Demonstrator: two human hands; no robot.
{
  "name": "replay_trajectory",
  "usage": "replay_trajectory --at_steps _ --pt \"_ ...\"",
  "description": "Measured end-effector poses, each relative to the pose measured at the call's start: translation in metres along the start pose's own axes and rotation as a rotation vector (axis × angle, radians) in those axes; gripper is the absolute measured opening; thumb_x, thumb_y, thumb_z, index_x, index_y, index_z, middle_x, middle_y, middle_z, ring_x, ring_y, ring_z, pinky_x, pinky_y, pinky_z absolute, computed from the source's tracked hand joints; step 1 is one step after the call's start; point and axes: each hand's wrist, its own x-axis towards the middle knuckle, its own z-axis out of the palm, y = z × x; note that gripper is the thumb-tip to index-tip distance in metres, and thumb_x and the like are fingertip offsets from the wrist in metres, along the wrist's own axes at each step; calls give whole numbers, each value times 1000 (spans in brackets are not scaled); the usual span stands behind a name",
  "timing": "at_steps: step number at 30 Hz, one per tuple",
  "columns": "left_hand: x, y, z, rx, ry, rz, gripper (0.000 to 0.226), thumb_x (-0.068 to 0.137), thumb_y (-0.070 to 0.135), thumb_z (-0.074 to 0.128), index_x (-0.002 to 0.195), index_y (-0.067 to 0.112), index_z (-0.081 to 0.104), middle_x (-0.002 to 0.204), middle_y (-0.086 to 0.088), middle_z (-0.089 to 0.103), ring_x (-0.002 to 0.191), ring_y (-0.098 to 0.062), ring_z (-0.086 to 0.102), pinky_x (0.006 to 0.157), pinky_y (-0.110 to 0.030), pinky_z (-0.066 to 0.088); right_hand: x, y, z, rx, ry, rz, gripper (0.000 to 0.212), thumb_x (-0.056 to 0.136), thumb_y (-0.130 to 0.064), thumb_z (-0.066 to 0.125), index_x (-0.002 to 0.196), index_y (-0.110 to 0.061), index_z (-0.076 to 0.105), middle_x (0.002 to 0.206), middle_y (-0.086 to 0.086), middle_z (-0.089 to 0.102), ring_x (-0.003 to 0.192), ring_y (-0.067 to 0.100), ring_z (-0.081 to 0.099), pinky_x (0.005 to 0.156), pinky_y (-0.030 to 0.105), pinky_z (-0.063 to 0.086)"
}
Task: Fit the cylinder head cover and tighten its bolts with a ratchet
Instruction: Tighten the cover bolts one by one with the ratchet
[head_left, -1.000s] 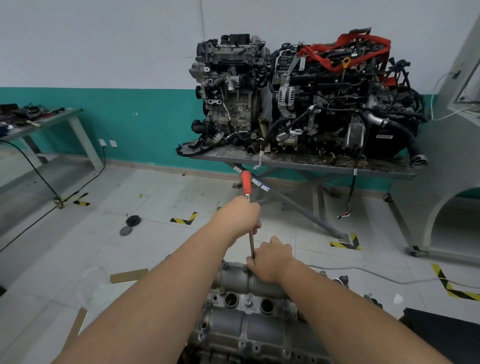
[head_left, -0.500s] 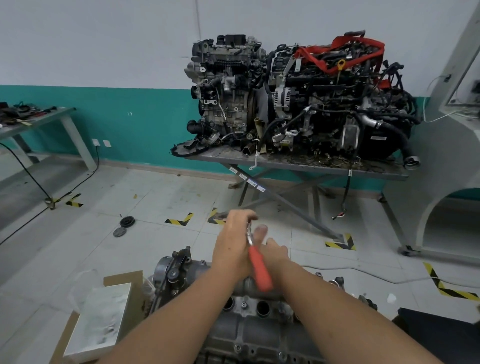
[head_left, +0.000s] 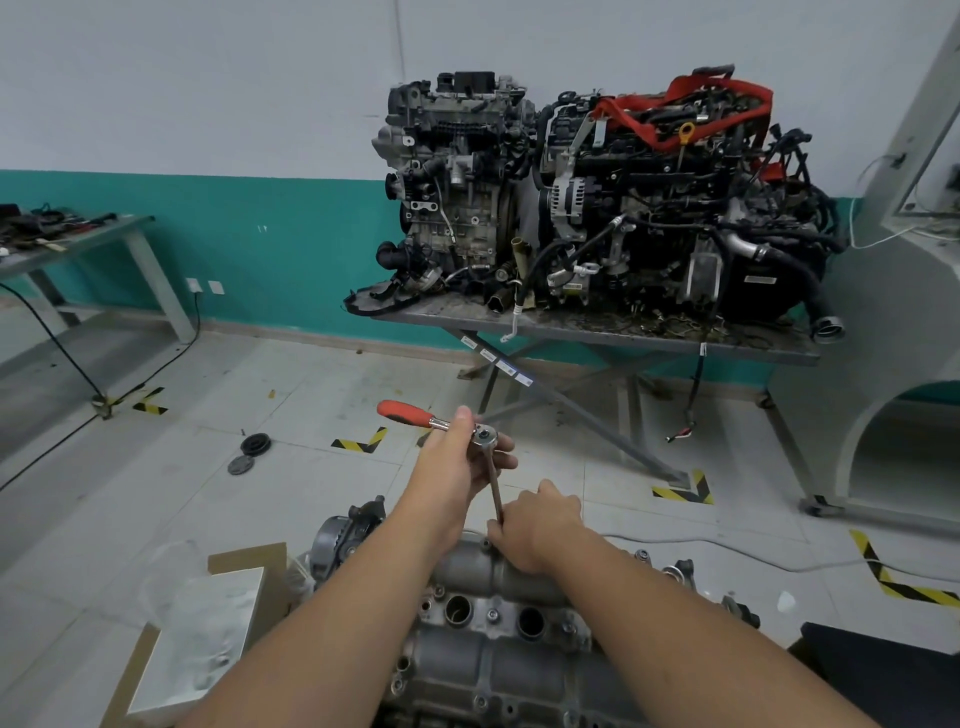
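Red-handled, the ratchet (head_left: 439, 422) is gripped at its head by the left hand (head_left: 457, 462), handle pointing left, with a long extension (head_left: 494, 486) running down to the far edge of the cover (head_left: 498, 613). The right hand (head_left: 535, 525) pinches the extension's lower end there. The grey metal cover lies low in view, between the forearms.
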Motion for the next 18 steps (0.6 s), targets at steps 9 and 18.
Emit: replay_trajectory --at_steps 9,18 --pt "-1 12 8 117 -25 -115 17 102 21 44 101 9 55 70 -5 68 64 -24 69 70 -34 53 -5 3 -1 -3 14 -56 53 98 -54 21 109 -25 64 100 4 51 113 25 37 77 46 30" --pt "-2 38 23 622 -70 -139 22 97 18 35 100 8 53 83 -4 66 69 -17 74 80 -36 51 -9 4 -2 -16 39 -92 52 101 -51 21 109 -23 64 106 6 55 110 27 37 77 43 32"
